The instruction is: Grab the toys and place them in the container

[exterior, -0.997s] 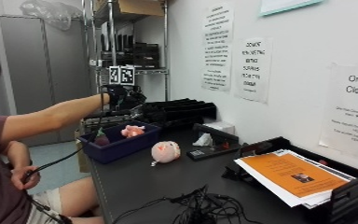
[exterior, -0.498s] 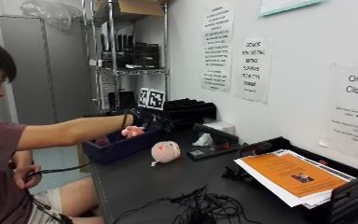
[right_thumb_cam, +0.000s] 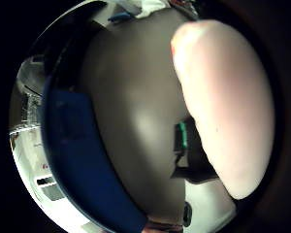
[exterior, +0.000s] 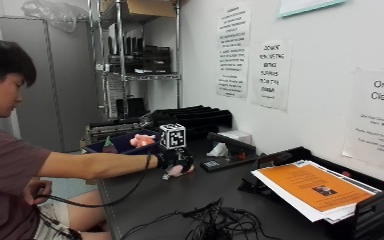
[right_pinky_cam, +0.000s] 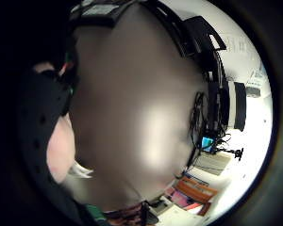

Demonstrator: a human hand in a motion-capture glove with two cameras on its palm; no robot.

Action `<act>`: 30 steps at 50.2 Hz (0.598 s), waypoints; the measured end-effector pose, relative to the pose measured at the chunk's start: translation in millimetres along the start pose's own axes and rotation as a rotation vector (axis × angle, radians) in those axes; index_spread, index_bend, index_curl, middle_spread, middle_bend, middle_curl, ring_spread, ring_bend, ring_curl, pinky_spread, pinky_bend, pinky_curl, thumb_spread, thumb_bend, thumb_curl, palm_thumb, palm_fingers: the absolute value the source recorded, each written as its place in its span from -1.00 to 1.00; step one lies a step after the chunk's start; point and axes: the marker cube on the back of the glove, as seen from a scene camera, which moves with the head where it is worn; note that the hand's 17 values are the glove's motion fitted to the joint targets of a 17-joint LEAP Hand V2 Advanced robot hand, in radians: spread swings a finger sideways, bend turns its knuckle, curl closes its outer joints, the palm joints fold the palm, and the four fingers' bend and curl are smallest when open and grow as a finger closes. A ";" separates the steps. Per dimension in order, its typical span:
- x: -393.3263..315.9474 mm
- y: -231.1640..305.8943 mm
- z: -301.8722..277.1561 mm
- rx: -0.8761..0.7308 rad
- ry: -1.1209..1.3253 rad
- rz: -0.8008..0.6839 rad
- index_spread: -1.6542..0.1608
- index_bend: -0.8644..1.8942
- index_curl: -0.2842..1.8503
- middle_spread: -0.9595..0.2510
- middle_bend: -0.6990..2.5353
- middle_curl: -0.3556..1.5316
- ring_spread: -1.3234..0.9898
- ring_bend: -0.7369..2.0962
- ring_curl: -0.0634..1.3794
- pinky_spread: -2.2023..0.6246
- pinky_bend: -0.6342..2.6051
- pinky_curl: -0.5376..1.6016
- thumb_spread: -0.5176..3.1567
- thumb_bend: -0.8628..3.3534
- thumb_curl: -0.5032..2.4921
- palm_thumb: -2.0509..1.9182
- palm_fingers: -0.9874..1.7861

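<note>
Near the middle of the outside view, the person's black-gloved right hand (exterior: 174,162) is down on the dark desk (exterior: 198,190), arm stretched out from the left of the frame. It sits over a small pink soft toy (exterior: 177,171), whose pale pink body shows just under and beside the glove. Whether the fingers are curled round the toy or only resting on it I cannot tell from this side.

Just behind the hand, towards the left centre of the frame, stands the dark blue rectangular plastic container (exterior: 122,145), with a pink toy figure (exterior: 141,140) and a small dark green and red toy (exterior: 109,146) already showing above its rim.

From the thumb side palm view, the pink toy (right_thumb_cam: 223,111) bulges large and close against the palm, lying on the desk, with the curved blue wall of the container (right_thumb_cam: 82,165) near it across a strip of bare desk. The little finger side palm view shows a slice of the same pink toy (right_pinky_cam: 61,146) tucked beside the glove.

Lower right of the outside view, a stack of papers with an orange top sheet (exterior: 308,186) rests in a black tray, and a tangle of black cables (exterior: 212,225) lies at the bottom centre.
</note>
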 end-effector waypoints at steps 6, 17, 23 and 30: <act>-7.6 -8.3 4.3 0.118 -0.101 0.013 0.51 -0.28 -0.57 0.31 -0.40 -0.36 -0.04 0.27 -0.08 0.37 0.18 -0.10 0.04 -0.51 -0.40 0.23 0.17; 2.7 -1.3 -14.0 0.100 -0.180 0.012 0.44 -0.14 -0.50 0.04 -0.21 -0.21 -0.15 0.30 0.00 0.33 0.12 -0.09 -0.15 -0.47 -0.27 0.39 0.38; 12.8 8.8 -46.8 0.074 -0.193 -0.017 0.39 -0.06 -0.45 -0.04 -0.14 -0.12 -0.18 0.30 0.03 0.32 0.08 -0.09 -0.22 -0.48 -0.22 0.40 0.41; 17.8 18.1 -95.5 0.097 -0.191 -0.041 0.35 -0.01 -0.38 -0.10 -0.10 -0.05 -0.21 0.31 0.06 0.31 0.09 -0.07 -0.30 -0.48 -0.17 0.40 0.39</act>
